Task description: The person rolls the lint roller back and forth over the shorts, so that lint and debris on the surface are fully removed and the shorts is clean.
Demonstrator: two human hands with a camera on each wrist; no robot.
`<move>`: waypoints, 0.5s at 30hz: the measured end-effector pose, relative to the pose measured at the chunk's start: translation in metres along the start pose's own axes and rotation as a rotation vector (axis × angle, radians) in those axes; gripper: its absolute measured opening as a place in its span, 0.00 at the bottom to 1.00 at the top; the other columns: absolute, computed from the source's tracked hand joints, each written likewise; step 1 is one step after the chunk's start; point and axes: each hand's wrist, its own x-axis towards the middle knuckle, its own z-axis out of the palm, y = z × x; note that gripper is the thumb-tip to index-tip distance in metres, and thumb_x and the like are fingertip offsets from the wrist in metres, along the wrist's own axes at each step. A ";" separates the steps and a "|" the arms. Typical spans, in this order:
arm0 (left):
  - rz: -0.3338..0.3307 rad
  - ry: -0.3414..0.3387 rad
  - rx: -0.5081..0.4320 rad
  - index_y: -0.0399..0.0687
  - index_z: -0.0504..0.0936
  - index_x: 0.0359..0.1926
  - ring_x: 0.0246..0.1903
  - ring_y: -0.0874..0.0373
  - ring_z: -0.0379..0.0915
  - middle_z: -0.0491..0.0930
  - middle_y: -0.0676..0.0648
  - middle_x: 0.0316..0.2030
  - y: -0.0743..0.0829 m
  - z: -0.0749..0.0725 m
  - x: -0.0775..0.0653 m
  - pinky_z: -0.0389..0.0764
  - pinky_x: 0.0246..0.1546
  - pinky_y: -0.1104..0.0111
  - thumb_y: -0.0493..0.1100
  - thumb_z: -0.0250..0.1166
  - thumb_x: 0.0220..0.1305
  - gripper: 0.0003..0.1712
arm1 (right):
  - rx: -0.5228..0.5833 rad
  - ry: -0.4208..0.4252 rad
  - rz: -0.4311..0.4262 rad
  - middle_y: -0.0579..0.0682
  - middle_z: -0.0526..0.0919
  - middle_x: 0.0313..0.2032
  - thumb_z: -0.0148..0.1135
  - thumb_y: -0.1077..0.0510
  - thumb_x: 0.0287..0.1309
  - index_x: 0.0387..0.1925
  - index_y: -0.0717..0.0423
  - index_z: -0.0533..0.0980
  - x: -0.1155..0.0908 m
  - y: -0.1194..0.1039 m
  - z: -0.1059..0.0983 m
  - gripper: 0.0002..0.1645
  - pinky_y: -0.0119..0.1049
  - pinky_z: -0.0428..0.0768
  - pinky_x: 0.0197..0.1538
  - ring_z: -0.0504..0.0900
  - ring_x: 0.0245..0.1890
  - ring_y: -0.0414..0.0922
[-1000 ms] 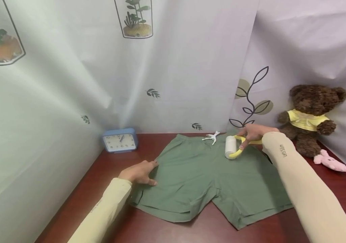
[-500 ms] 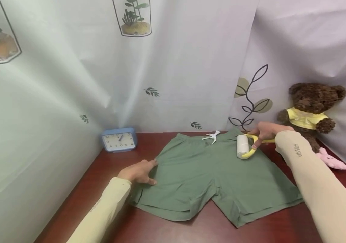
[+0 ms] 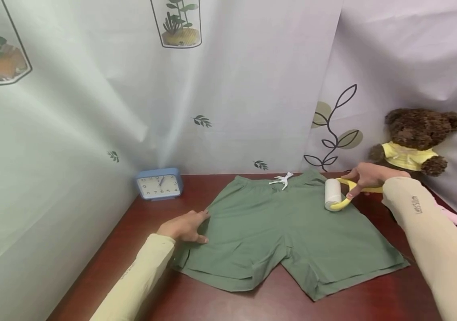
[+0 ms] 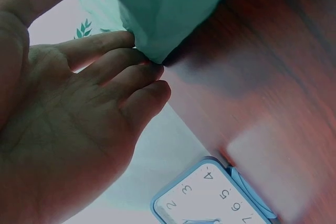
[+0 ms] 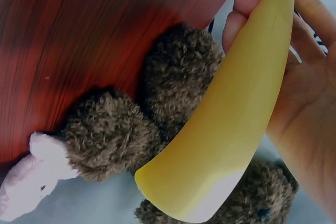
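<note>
Green shorts (image 3: pixel 252 223) with a white drawstring (image 3: pixel 282 180) lie spread flat on a dark red table. My right hand (image 3: pixel 368 176) grips the yellow handle (image 5: pixel 226 108) of a lint roller, whose white roll (image 3: pixel 333 195) sits on the shorts near the right end of the waistband. In the right wrist view the fingers curl round that handle. My left hand (image 3: pixel 186 226) rests at the left edge of the shorts, thumb spread apart. The left wrist view shows its fingertips touching the green cloth (image 4: pixel 163 9), fingers nearly straight.
A blue clock (image 3: pixel 158 183) stands at the back left by the wall. At the back right sits a brown teddy bear (image 3: pixel 422 129) in a yellow shirt, with a pink plush toy (image 5: pixel 34 177) beside it. Printed cloth walls (image 3: pixel 244 89) border the table.
My right hand has moved the lint roller to the right across the upper part of the shorts, toward their right edge. My left hand has stayed in place.
</note>
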 end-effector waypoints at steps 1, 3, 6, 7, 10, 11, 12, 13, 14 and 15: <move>0.002 -0.001 -0.004 0.40 0.66 0.73 0.73 0.40 0.61 0.63 0.38 0.74 0.000 0.000 0.000 0.66 0.73 0.49 0.51 0.75 0.59 0.46 | 0.008 -0.002 0.013 0.77 0.78 0.56 0.78 0.37 0.45 0.64 0.67 0.73 -0.002 0.001 0.000 0.53 0.48 0.83 0.44 0.80 0.46 0.66; -0.002 -0.002 -0.009 0.40 0.66 0.73 0.73 0.40 0.61 0.63 0.38 0.75 0.000 0.001 0.000 0.66 0.73 0.48 0.51 0.75 0.58 0.46 | 0.011 -0.002 0.036 0.78 0.75 0.58 0.77 0.35 0.44 0.64 0.67 0.73 -0.007 0.004 0.000 0.55 0.57 0.83 0.50 0.74 0.56 0.75; -0.011 -0.008 -0.014 0.41 0.66 0.73 0.74 0.41 0.60 0.63 0.39 0.75 0.001 0.001 -0.002 0.66 0.73 0.48 0.51 0.75 0.59 0.46 | 0.008 -0.016 0.053 0.79 0.70 0.63 0.76 0.32 0.42 0.65 0.68 0.72 -0.014 0.008 0.000 0.58 0.63 0.79 0.55 0.67 0.63 0.78; -0.013 -0.008 -0.016 0.41 0.66 0.73 0.74 0.40 0.59 0.62 0.39 0.75 0.000 0.001 -0.002 0.65 0.74 0.48 0.51 0.74 0.59 0.46 | 0.012 -0.021 0.057 0.79 0.69 0.63 0.76 0.32 0.43 0.65 0.68 0.71 -0.016 0.009 0.000 0.58 0.63 0.79 0.55 0.68 0.62 0.77; -0.005 -0.008 -0.012 0.41 0.65 0.74 0.74 0.40 0.58 0.61 0.39 0.76 0.000 0.000 -0.003 0.64 0.74 0.47 0.51 0.74 0.59 0.46 | 0.007 -0.023 0.058 0.80 0.69 0.63 0.75 0.32 0.44 0.65 0.68 0.71 -0.021 0.014 0.000 0.58 0.62 0.80 0.54 0.69 0.61 0.76; -0.001 -0.011 -0.010 0.41 0.65 0.74 0.75 0.39 0.57 0.61 0.39 0.76 -0.001 -0.001 -0.003 0.64 0.75 0.47 0.51 0.74 0.59 0.46 | 0.002 -0.023 0.057 0.80 0.68 0.63 0.75 0.31 0.45 0.65 0.69 0.71 -0.023 0.015 0.000 0.58 0.62 0.80 0.53 0.70 0.61 0.77; 0.009 -0.013 -0.007 0.40 0.65 0.74 0.75 0.39 0.57 0.60 0.39 0.76 -0.001 -0.001 -0.003 0.63 0.75 0.47 0.51 0.74 0.60 0.46 | 0.011 -0.029 0.060 0.81 0.68 0.63 0.75 0.32 0.45 0.65 0.70 0.71 -0.025 0.017 0.000 0.58 0.60 0.81 0.52 0.73 0.57 0.76; 0.013 -0.016 -0.005 0.40 0.64 0.74 0.75 0.38 0.56 0.59 0.39 0.76 -0.002 -0.001 -0.003 0.63 0.75 0.47 0.51 0.73 0.60 0.46 | 0.011 -0.029 0.061 0.81 0.67 0.63 0.75 0.32 0.46 0.65 0.70 0.71 -0.027 0.018 0.001 0.58 0.60 0.81 0.52 0.74 0.56 0.75; 0.020 -0.018 -0.005 0.39 0.64 0.74 0.75 0.38 0.56 0.59 0.38 0.76 -0.002 -0.001 -0.003 0.62 0.75 0.47 0.51 0.73 0.60 0.46 | 0.011 -0.028 0.062 0.82 0.67 0.63 0.75 0.33 0.46 0.65 0.70 0.70 -0.028 0.019 0.001 0.57 0.59 0.81 0.52 0.75 0.56 0.75; 0.022 -0.018 -0.008 0.40 0.63 0.74 0.76 0.38 0.55 0.59 0.39 0.77 -0.003 -0.001 -0.003 0.62 0.76 0.47 0.51 0.73 0.61 0.47 | 0.004 -0.026 0.055 0.82 0.67 0.63 0.74 0.33 0.46 0.65 0.71 0.70 -0.029 0.020 0.001 0.57 0.59 0.82 0.51 0.75 0.55 0.74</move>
